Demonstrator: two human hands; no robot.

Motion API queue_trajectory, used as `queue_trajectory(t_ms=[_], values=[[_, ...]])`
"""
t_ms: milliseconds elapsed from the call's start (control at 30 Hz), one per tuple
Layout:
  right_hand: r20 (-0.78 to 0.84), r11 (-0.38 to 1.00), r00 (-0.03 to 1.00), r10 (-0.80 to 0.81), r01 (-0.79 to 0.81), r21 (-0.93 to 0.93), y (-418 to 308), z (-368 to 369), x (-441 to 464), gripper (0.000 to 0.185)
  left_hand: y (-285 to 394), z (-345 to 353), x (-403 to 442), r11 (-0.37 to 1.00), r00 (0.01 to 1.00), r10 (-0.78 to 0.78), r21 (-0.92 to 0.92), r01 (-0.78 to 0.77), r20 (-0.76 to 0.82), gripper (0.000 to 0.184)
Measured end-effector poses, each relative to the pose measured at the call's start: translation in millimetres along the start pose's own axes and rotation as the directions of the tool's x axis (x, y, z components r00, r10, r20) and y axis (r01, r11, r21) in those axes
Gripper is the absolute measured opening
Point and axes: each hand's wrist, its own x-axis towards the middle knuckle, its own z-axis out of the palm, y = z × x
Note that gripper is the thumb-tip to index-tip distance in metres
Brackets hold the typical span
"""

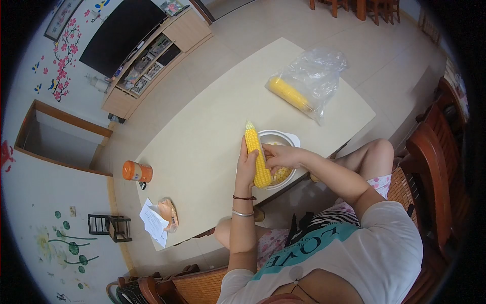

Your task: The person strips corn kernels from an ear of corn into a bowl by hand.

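Note:
A yellow corn cob [257, 159] is held upright over the near edge of a white bowl [294, 140]. My left hand [247, 164] is wrapped round the cob from its left side, below the pale tip. On the cob's right side, my right hand [280, 155] has its fingers bent against the kernels, over the bowl; its fingertips are partly hidden. Loose yellow kernels [281, 175] lie in the bowl. Farther back on the table, another corn cob [288, 93] lies inside a clear plastic bag [324, 76].
The pale table [202, 137] bears an orange container [137, 172], papers [153, 222] and a plastic-wrapped item [168, 215] at its left end. A wooden chair [430, 162] stands at the right. Beyond the table are a television [124, 35] and its cabinet [187, 31].

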Motion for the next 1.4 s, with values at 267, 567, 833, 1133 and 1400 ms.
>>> queue_trajectory(t_ms=[267, 567, 833, 1133, 1400], values=[[-0.006, 0.995, 1.0, 0.008, -0.009, -0.096, -6.1, 3.1, -3.4, 0.067, 3.4, 2.0, -1.2, 1.0, 1.0, -0.001, 0.018, 0.002, -0.001, 0.06], [-0.053, 0.93, 0.998, -0.032, 0.01, -0.367, -9.6, 5.0, -5.3, 0.066, 1.5, 3.5, -2.4, 0.997, 0.999, 0.002, 0.08, 0.001, -0.041, 0.059], [0.014, 1.0, 1.0, -0.015, 0.015, -0.018, -1.3, 1.2, -2.5, 0.065, 3.8, 2.4, -2.1, 0.999, 1.0, 0.001, 0.054, 0.0, -0.024, 0.059], [0.016, 0.99, 1.0, -0.003, 0.005, -0.139, -4.7, 2.5, -3.9, 0.071, 12.3, 6.9, -5.3, 0.999, 1.0, -0.023, 0.039, 0.023, -0.008, 0.058], [-0.018, 0.98, 0.999, -0.028, 0.024, -0.199, -9.1, 6.1, -6.6, 0.081, 10.2, 6.0, -4.5, 0.999, 0.999, -0.028, 0.039, 0.029, -0.026, 0.058]])
